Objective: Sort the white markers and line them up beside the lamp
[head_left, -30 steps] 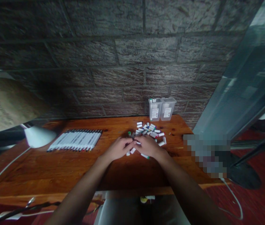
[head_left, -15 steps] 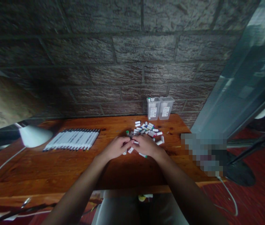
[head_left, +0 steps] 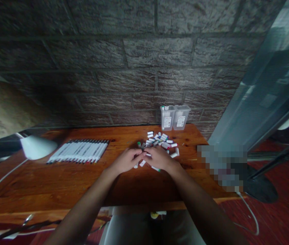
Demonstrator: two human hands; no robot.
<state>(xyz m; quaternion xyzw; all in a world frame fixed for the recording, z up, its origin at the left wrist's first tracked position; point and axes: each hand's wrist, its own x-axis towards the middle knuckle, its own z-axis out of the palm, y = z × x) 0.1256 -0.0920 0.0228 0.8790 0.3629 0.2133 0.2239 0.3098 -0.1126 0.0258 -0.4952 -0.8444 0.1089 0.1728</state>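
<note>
My left hand (head_left: 128,160) and my right hand (head_left: 160,157) meet over the front of a loose pile of short white marker caps (head_left: 165,145), some with coloured ends. Both hands have curled fingers, and their thumbs almost touch. A small white piece like a cap (head_left: 148,155) shows at the thumb of my right hand. What the left fingers close on is hidden behind the hand. A cap with a green end (head_left: 156,168) lies under my right wrist. To the left, several white markers (head_left: 79,152) lie side by side in a slanted row.
Two clear plastic boxes (head_left: 173,118) stand at the back against the brick wall (head_left: 139,54); the left one holds a few pieces. A lamp (head_left: 38,148) with a white base stands on the wooden table (head_left: 57,187) at left, its cable (head_left: 3,180) trailing forward.
Almost nothing differs. Both hands keep the same place and pose over the caps; the view has shifted very slightly.
</note>
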